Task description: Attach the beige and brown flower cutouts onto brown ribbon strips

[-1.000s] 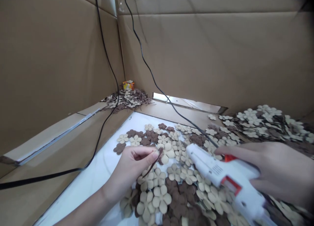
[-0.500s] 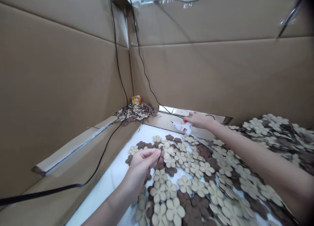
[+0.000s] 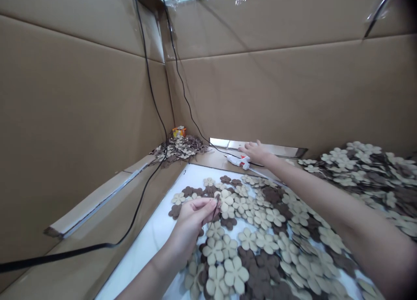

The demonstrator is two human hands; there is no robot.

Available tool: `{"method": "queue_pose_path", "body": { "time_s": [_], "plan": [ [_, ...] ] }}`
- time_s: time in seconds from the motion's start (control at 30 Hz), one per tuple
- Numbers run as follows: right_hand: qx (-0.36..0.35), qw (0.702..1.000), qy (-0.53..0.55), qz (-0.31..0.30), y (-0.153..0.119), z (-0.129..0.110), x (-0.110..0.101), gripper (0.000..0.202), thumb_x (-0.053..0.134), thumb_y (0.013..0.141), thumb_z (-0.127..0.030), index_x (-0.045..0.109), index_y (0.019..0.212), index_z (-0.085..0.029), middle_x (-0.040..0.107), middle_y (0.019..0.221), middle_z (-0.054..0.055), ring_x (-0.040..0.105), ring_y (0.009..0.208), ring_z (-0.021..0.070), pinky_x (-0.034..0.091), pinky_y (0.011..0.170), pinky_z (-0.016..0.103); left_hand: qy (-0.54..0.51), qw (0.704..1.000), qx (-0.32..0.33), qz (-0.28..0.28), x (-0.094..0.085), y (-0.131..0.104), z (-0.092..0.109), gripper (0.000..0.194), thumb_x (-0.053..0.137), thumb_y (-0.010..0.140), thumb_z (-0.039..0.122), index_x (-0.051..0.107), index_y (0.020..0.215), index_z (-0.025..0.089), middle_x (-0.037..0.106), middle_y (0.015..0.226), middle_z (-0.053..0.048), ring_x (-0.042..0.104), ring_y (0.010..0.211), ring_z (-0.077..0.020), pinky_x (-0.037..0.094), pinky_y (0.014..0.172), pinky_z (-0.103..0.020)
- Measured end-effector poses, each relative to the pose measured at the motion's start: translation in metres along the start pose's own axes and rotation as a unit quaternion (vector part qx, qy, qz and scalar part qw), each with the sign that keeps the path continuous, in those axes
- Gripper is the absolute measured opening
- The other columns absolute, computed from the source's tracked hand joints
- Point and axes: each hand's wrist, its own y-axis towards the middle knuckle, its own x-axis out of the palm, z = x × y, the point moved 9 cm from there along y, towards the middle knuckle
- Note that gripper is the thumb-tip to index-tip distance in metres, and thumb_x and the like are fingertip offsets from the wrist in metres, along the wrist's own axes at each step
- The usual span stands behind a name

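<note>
Between its thumb and fingertips, my left hand [image 3: 194, 215] pinches a thin dark brown strip [image 3: 217, 203], whose loose end hangs down over the petals. A white hot glue gun [image 3: 239, 162] with red parts lies on the cardboard at the far edge, its nozzle pointing left and a glue stick trailing from its back. Just behind the glue gun, my right hand [image 3: 255, 152] hovers with its fingers spread and nothing in them. Cream flower cut-outs [image 3: 236, 275] and brown flower cut-outs [image 3: 259, 281] cover much of the white board [image 3: 148, 237] around my left hand.
A big heap of flower cut-outs [image 3: 355, 165] lies on the right. In the far corner sit a pile of small flowers and stems [image 3: 180, 148] and an orange-yellow box [image 3: 179, 131]. Cardboard walls [image 3: 260, 87] enclose the space. A black cable [image 3: 148, 182] hangs down on the left.
My right hand has let go of the glue gun, which now rests on the cardboard, and its fingers have opened. My left hand keeps its pinch on the strip. The view has shifted slightly.
</note>
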Motion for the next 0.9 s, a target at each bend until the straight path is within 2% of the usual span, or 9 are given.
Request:
{"method": "queue_pose_path", "body": {
  "time_s": [0.1,0.2,0.27,0.3,0.37,0.43,0.5,0.63,0.9],
  "plan": [
    [-0.014,0.997,0.078,0.008,-0.025,-0.028,-0.027,0.026,0.045,0.087,-0.021,0.058,0.109,-0.016,0.055,0.116,0.015,0.052,0.103,0.0249,0.038,0.089,0.039,-0.004,1.000,-0.006,-0.010,0.003,-0.003,0.001,0.024,0.068,0.075,0.037,0.070,0.077,0.013,0.064,0.076,-0.004,0.057,0.074,-0.0133,0.042,0.065,-0.021],
    [-0.050,0.981,0.188,-0.011,-0.065,-0.072,-0.046,0.031,0.036,0.093,-0.035,0.055,0.115,-0.023,0.059,0.110,0.006,0.057,0.092,0.0157,0.045,0.079,0.027,0.026,0.999,0.001,-0.024,0.009,-0.008,0.005,0.025,0.066,0.077,0.037,0.068,0.070,0.013,0.057,0.063,0.000,0.049,0.062,-0.0092,0.036,0.057,-0.019],
    [-0.047,0.892,0.443,-0.077,-0.095,-0.100,-0.045,0.036,0.039,0.092,-0.043,0.052,0.118,-0.023,0.060,0.108,0.005,0.058,0.090,0.0163,0.047,0.076,0.028,0.050,0.998,0.012,-0.030,0.013,-0.011,0.009,0.026,0.064,0.078,0.037,0.067,0.066,0.014,0.052,0.057,0.002,0.045,0.057,-0.0087,0.033,0.054,-0.020],
    [-0.020,0.846,0.523,-0.102,-0.108,-0.108,-0.041,0.038,0.042,0.090,-0.046,0.053,0.117,-0.023,0.061,0.104,0.005,0.059,0.085,0.0160,0.047,0.074,0.029,0.059,0.998,0.017,-0.034,0.015,-0.013,0.011,0.026,0.064,0.078,0.037,0.067,0.066,0.014,0.051,0.056,0.002,0.044,0.056,-0.0090,0.032,0.053,-0.020],
    [0.030,0.765,0.627,-0.144,-0.130,-0.123,-0.033,0.039,0.049,0.086,-0.048,0.056,0.112,-0.019,0.061,0.097,0.005,0.060,0.078,0.0149,0.048,0.073,0.030,0.068,0.997,0.020,-0.041,0.018,-0.015,0.012,0.025,0.064,0.079,0.036,0.067,0.065,0.015,0.051,0.054,0.002,0.045,0.055,-0.0096,0.032,0.052,-0.021],
    [0.068,0.720,0.671,-0.164,-0.144,-0.130,-0.027,0.037,0.057,0.082,-0.046,0.059,0.104,-0.017,0.062,0.091,0.004,0.060,0.074,0.0141,0.047,0.073,0.030,0.072,0.996,0.017,-0.047,0.020,-0.016,0.012,0.023,0.064,0.079,0.035,0.067,0.066,0.016,0.051,0.053,0.003,0.046,0.054,-0.0097,0.033,0.052,-0.021],
    [0.090,0.708,0.681,-0.165,-0.150,-0.132,-0.024,0.031,0.062,0.078,-0.044,0.062,0.094,-0.017,0.064,0.085,0.003,0.061,0.073,0.0146,0.046,0.072,0.030,0.076,0.996,0.019,-0.050,0.022,-0.016,0.012,0.022,0.064,0.079,0.034,0.068,0.068,0.016,0.053,0.054,0.003,0.048,0.056,-0.0100,0.035,0.054,-0.020],
    [0.095,0.731,0.663,-0.129,-0.148,-0.130,-0.024,0.024,0.066,0.075,-0.039,0.063,0.078,-0.015,0.066,0.068,0.002,0.063,0.069,0.0157,0.045,0.071,0.028,0.107,0.992,0.035,-0.051,0.024,-0.015,0.012,0.022,0.064,0.079,0.034,0.068,0.069,0.015,0.062,0.064,0.000,0.053,0.063,-0.0117,0.038,0.059,-0.021],
    [0.137,0.710,0.682,-0.112,-0.152,-0.130,-0.009,0.015,0.065,0.075,-0.029,0.060,0.074,-0.015,0.068,0.063,0.001,0.066,0.066,0.0144,0.048,0.064,0.024,0.176,0.982,0.047,-0.048,0.026,-0.012,0.008,0.020,0.064,0.078,0.033,0.068,0.072,0.015,0.065,0.072,-0.002,0.055,0.069,-0.0128,0.041,0.062,-0.021]
  ]
}}
